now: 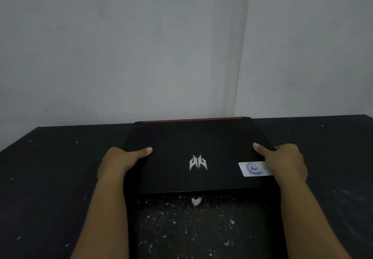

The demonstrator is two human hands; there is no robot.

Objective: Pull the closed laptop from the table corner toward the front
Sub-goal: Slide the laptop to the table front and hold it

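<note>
A closed black laptop (193, 141) with a silver emblem, a red strip along its far edge and a pale sticker near its right side lies on the black table (50, 178). Its near edge seems raised a little, with its emblem mirrored in the tabletop below. My left hand (119, 161) grips the laptop's left side, thumb resting on the lid. My right hand (286, 159) grips the right side, thumb on the lid, partly covering the sticker. The fingers of both hands are hidden under the laptop's edges.
The tabletop is glossy black and flecked with pale specks and chips, densest just in front of the laptop (191, 224). A grey wall (121, 46) rises right behind the table, with a wall corner (240, 56) above the laptop's right end.
</note>
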